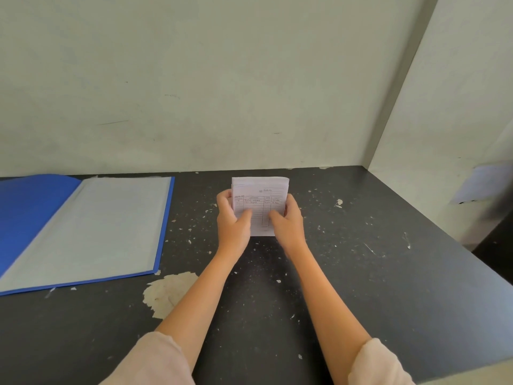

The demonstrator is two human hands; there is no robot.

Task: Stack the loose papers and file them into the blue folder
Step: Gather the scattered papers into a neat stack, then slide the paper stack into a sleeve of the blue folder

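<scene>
Papers (260, 202) gripped upright by left hand (231, 220) and right hand (286, 222), right of open blue folder (30, 212).

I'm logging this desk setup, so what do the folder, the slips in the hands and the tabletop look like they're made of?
Folder: likely smooth blue plastic, with pale clear-looking sleeves inside. Slips: thin white printed paper, ruled with handwriting. Tabletop: matte dark coating, chipped to a pale layer, maybe painted board.
</scene>
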